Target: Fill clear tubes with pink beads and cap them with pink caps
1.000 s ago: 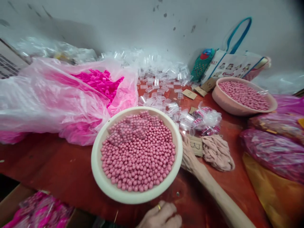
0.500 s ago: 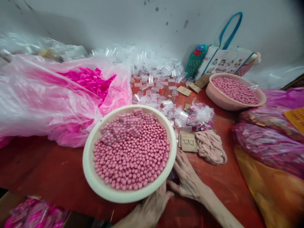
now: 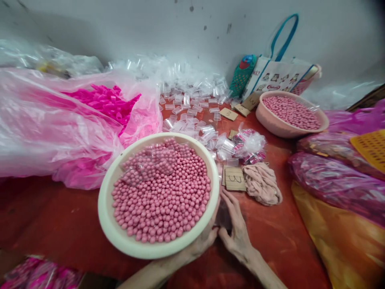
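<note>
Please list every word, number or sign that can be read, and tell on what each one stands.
"B": on the cardboard piece beside the crumpled cloth.
"3", it seems: on the tilted card beside the pink bowl.
Two flat cards near it: dark marks, too blurred to be sure.
White bag: red letters and an oval logo, too small to read.
Yellow thing at right: dark marks, too blurred.

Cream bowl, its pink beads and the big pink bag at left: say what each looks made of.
Cream bowl: probably plastic, smooth and semi-matt, its rounded edge seamless. Pink beads: perhaps plastic, satiny, each round with soft highlights. Big bag: apparently thin plastic film, translucent and shiny, wrinkling sharply.
</note>
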### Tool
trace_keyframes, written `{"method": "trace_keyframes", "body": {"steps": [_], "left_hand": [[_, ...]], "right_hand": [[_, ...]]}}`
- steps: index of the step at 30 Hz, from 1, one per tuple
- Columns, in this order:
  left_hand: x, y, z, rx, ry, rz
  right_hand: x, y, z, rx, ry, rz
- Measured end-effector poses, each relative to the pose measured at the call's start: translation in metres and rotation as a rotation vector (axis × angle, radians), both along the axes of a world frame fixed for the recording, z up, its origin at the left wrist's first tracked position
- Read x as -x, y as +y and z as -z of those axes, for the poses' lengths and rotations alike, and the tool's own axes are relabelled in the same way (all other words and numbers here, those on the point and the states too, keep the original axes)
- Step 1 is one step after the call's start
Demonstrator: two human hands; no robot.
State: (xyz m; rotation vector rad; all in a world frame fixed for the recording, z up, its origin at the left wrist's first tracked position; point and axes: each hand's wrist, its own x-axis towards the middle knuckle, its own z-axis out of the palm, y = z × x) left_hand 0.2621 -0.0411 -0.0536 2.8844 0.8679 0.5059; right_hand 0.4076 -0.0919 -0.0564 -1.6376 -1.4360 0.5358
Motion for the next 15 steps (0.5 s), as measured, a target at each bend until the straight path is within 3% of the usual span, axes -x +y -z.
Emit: {"method": "trace_keyframes", "body": {"steps": [2,5,8,11,13,15], "left_hand": [[-0.006,0.005,0.003,0.338,-0.102,0.049],[-0.013,0.008,-0.001,0.534,-0.141,0.044],[-0.021,0.0,-0.016,0.769,-0.247,0.06],[-0.029,-0.019,-0.042,0.81,-0.342,0.119],[-0.03,-0.032,-0.063,0.734,-0.333,0.12],[-0.022,-0.038,-0.085,0.593,-0.266,0.028]], "right_hand": [[0.011,0.0,0.003,-0.054,0.104,0.149],[0.023,-0.006,0.002,-0.065,0.27,0.297],[0.026,-0.021,-0.01,-0.008,0.444,0.383],[0.018,-0.045,-0.032,0.089,0.508,0.37],[0.008,-0.057,-0.049,0.106,0.364,0.31],[0.002,-0.057,-0.063,0.08,0.241,0.247]]}}
